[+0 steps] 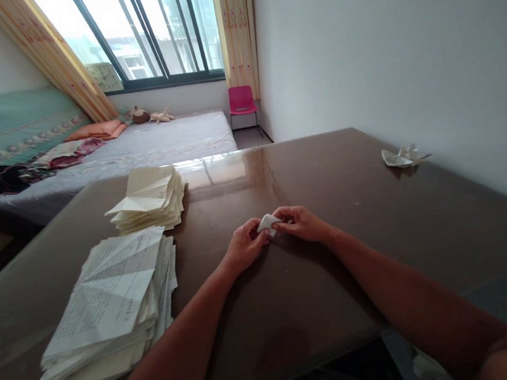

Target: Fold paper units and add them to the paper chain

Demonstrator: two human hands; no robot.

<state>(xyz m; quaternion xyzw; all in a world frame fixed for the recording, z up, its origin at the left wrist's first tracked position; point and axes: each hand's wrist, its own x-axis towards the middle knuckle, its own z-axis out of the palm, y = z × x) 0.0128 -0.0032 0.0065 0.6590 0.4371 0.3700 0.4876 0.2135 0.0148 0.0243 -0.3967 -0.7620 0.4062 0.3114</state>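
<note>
A small folded piece of white paper [268,222] is held between my two hands, just above the brown tabletop [261,305]. My left hand [245,242] pinches its left side, thumb in front and fingers behind. On the other side, my right hand [301,222] grips the paper's right edge between thumb and fingers. Part of the paper is hidden by the fingertips. To the left lies a stack of creased, printed white sheets [108,293]. Behind that stack is another of yellowish creased sheets [147,191].
Folded paper shapes [403,157] sit at the table's far right, near the white wall [382,48]. Past the table's far edge stand a bed [180,134] and a pink chair [242,101] below the window [156,35].
</note>
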